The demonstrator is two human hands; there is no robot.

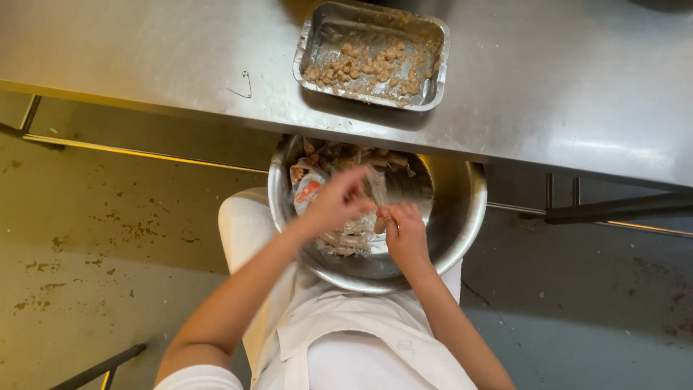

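A large round steel bowl (462,217) rests on my lap, below the table's edge. It holds several small clear wrappers and brownish pieces, heaped at the far side. My left hand (338,202) pinches a thin clear wrapper (376,186) above the bowl. My right hand (404,232) grips a small brownish piece (380,224) at the wrapper's lower end. Both hands meet over the bowl's middle.
A rectangular metal tray (311,45) with a layer of small brownish pieces sits on the steel table (563,79) just beyond the bowl. A small bent wire clip (242,87) lies on the table to the tray's left. Below is a stained floor (94,217).
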